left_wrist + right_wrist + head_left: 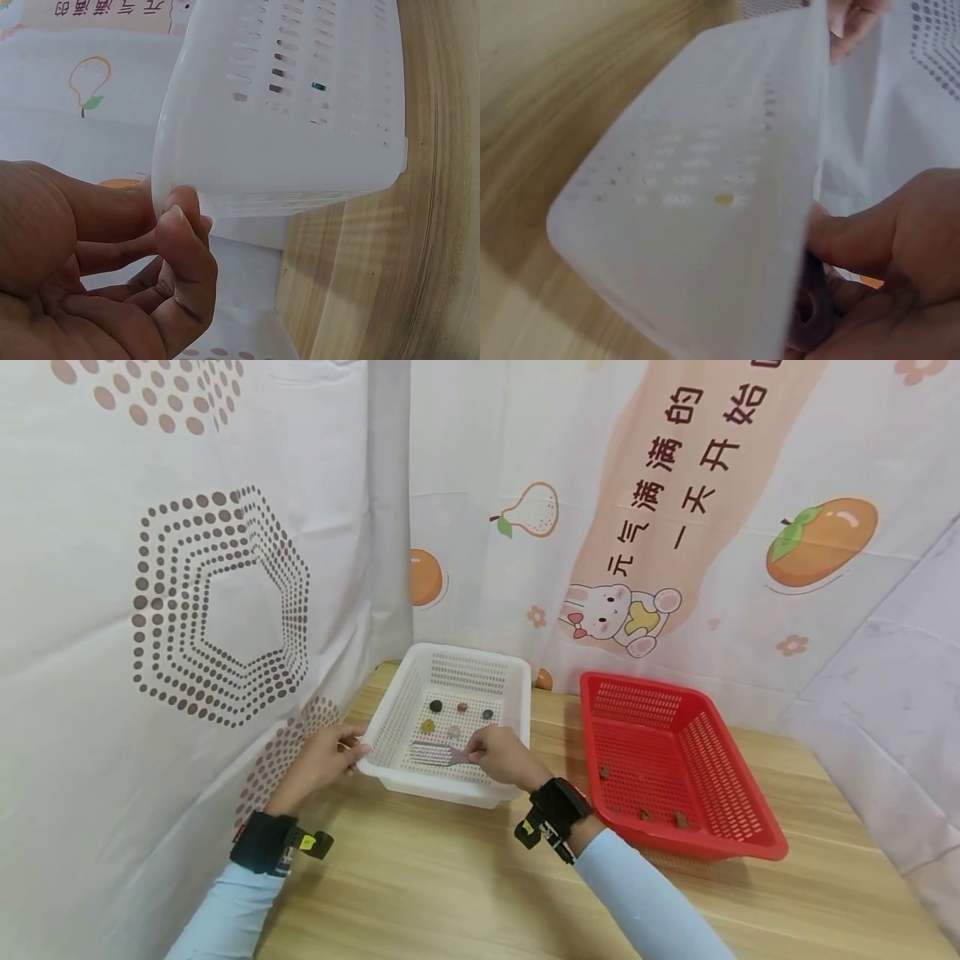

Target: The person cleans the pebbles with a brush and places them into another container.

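A white plastic basket (450, 790) stands on the table, with several small round pieces (453, 732) in dark, reddish, yellow and pale colours on its floor. My left hand (330, 756) pinches its rim at the near left corner; the left wrist view shows thumb and fingers (184, 247) at that rim. Inside the basket, my right hand (501, 758) grips the handle of a mauve slotted scoop (438, 753), whose flat head lies low over the floor. In the right wrist view the basket wall hides most of the scoop, leaving a dark handle end (814, 311) with a hole.
To the right stands a red plastic basket (738, 843) holding several small brown pieces (680, 819). Both baskets rest on a wood-grain table (405, 877). Printed white curtains (480, 568) hang behind them and along the left side.
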Motion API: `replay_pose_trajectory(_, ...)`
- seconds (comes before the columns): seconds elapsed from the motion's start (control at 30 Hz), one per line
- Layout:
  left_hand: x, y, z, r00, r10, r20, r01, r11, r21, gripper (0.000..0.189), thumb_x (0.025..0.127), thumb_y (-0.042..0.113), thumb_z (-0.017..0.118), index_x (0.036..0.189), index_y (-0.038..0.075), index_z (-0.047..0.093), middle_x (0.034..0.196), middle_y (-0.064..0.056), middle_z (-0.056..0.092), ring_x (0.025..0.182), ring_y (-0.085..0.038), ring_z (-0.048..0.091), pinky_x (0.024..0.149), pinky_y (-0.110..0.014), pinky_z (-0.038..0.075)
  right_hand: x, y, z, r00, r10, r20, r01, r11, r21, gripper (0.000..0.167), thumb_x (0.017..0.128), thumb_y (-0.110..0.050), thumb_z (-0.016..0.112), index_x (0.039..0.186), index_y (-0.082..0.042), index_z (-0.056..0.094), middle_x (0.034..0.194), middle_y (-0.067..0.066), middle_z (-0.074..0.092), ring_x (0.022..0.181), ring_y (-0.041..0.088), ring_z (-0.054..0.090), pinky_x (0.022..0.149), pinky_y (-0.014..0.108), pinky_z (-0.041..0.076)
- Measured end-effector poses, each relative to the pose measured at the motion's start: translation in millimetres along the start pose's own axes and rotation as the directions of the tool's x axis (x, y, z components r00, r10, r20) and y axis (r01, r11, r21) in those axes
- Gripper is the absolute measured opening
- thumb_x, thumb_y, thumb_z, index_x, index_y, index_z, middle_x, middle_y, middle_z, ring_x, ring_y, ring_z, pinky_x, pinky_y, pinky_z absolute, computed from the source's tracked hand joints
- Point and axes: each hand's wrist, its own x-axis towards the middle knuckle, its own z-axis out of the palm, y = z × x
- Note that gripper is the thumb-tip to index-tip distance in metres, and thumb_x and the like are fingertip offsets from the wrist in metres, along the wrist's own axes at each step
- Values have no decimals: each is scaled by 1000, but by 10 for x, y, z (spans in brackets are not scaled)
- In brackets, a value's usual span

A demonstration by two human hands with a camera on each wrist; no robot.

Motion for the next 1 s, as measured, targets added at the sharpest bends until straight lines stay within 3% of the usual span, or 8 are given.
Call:
replay_pose_trajectory(0.23,-7,-1,11,1000,-4,-6,4,1000,-7,39,98,-3,65,133,-17,56,94,-18,66,66,-20,63,62,-43,59,76,1,180,997,-21,68,24,999,-39,10,90,6,72,89,-1,79,88,7,75,78,15,59,70,29,50)
replay_pose_trajectory(0.43,-2,9,9,1000,-16,-1,16,1000,-14,39,98,-3,65,133,-17,55,95,-18,66,66,-17,62,61,-41,58,123,37,246,992,46,116,-42,998,-38,8,91,-1,76,88,-5,81,93,5,76,79,14,60,71,28,50)
replay_pose_trajectory(0.6,-2,2,-17,1000,-15,-6,15,1000,-14,38,98,-3,65,133,-16,57,95,-18,67,66,-18,62,62,-44,59,158,46,249,992,51,119,-46,998,-48,13,87,6,74,86,-5,81,96,6,75,71,14,57,62,25,46)
replay_pose_trajectory(0.73,5,-11,-29,1000,-3,-12,3,1000,-11,37,98,-3,65,132,-16,58,95,-18,68,66,-21,63,59,-40,58,189,71,254,989,84,118,-75,994,-79,19,83,12,69,84,-4,80,89,6,72,64,16,51,54,24,39)
replay_pose_trajectory(1.0,10,7,2,1000,-23,3,23,1000,-16,39,97,-2,66,133,-16,56,94,-18,68,65,-20,63,60,-39,58,238,96,307,969,198,147,-174,972,-161,13,88,4,72,80,-4,76,74,2,64,62,16,51,52,25,39)
